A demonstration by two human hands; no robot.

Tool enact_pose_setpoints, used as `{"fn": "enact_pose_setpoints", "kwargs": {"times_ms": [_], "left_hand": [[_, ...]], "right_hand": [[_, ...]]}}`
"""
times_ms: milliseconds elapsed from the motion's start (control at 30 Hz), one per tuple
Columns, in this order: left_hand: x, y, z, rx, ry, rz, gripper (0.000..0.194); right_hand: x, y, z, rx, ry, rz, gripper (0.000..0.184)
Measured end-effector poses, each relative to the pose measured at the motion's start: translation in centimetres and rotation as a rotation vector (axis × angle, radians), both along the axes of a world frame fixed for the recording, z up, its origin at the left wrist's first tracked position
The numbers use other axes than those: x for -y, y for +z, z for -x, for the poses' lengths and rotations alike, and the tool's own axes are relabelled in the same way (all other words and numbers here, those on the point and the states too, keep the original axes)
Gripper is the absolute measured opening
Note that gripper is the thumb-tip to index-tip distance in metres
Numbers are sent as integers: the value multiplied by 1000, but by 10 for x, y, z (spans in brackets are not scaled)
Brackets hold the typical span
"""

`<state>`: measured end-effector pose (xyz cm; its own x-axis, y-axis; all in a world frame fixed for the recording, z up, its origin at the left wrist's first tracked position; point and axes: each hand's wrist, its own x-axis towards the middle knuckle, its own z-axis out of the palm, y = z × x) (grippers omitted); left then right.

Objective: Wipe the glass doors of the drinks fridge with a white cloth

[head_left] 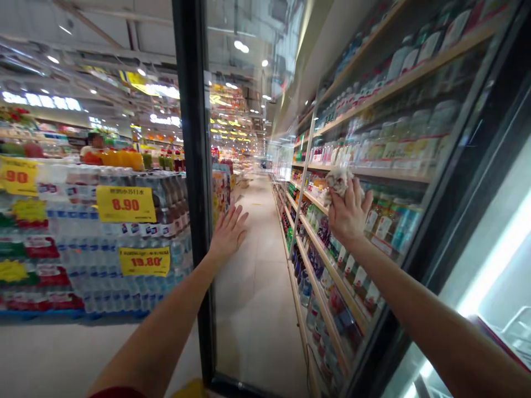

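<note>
A glass door (253,309) in a black frame stands swung open in front of me. My left hand (227,231) lies with its fingers spread at the door's left side, by the black frame (188,166), and holds nothing. Against the glass on the right, my right hand (349,214) presses a crumpled whitish cloth (339,181). Its fingers lie over the cloth, partly hiding it. Shelves of bottled drinks (385,138) show in and through the glass behind that hand; I cannot tell how much is reflection.
Stacked packs of bottled drinks (108,265) with yellow price signs (126,204) stand left of the door. A lit cooler interior (498,276) is at the right edge. Pale floor (37,354) runs below the stacks. A person (93,145) is far back at left.
</note>
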<state>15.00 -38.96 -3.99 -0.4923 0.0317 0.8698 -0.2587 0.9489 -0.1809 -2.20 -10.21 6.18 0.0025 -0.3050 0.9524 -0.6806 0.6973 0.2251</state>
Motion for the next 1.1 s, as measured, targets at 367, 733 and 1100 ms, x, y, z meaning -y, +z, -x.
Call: {"fn": "enact_pose_setpoints", "kwargs": {"times_ms": [367, 733, 1100], "left_hand": [[3, 3, -5, 49, 1, 6, 52], [2, 0, 11, 12, -28, -50, 53], [31, -8, -17, 67, -19, 86, 54]], "right_hand": [[37, -20, -22, -39, 106, -96, 35], [0, 21, 6, 41, -97, 166, 43], [130, -15, -45, -68, 102, -102, 39]]}}
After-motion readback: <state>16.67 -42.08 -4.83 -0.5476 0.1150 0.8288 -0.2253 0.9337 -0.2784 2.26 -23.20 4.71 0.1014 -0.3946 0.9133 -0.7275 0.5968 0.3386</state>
